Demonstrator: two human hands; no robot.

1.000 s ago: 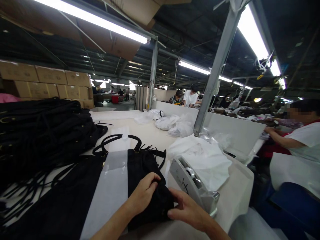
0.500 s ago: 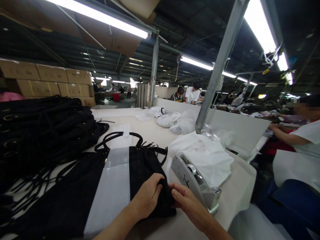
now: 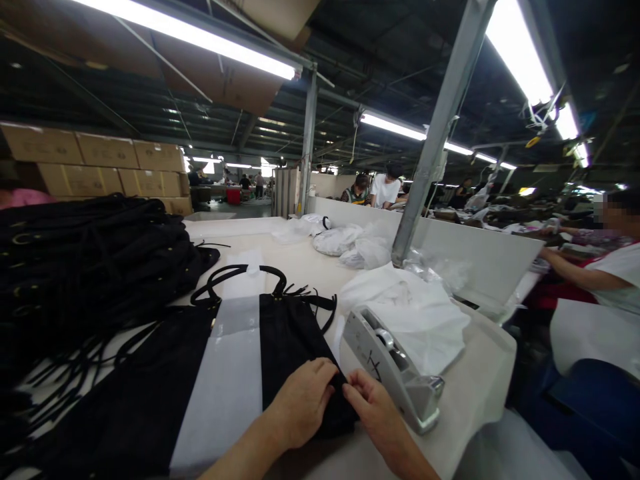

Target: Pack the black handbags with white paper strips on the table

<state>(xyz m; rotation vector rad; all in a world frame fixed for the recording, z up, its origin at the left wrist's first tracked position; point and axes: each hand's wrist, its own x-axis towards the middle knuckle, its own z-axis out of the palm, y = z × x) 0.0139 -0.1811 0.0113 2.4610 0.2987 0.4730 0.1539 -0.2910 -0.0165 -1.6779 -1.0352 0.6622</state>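
A black fabric handbag point(image 3: 287, 333) lies flat on the pale table, its looped handles pointing away from me. Across its middle runs a strip of white wrapping point(image 3: 225, 373) that reaches up to the handles. My left hand point(image 3: 305, 400) is closed on the bag's right side edge, fingers curled over the cloth. Just right of it, my right hand point(image 3: 367, 397) pinches the same edge between thumb and fingers. Close beside the right hand stands a grey tape dispenser point(image 3: 393, 367) with a roll in it.
Black bags point(image 3: 90, 260) are heaped at the left, straps trailing. White sheets point(image 3: 407, 313) lie behind the dispenser, with clear plastic bags point(image 3: 355, 243) farther back. A slanted metal post point(image 3: 430, 147) rises at the table's far edge. A person point(image 3: 610, 260) sits at the right.
Both hands have shifted slightly along the bag's right edge and now sit closer together. The left fingers have curled further over the cloth. The bag stays in place.
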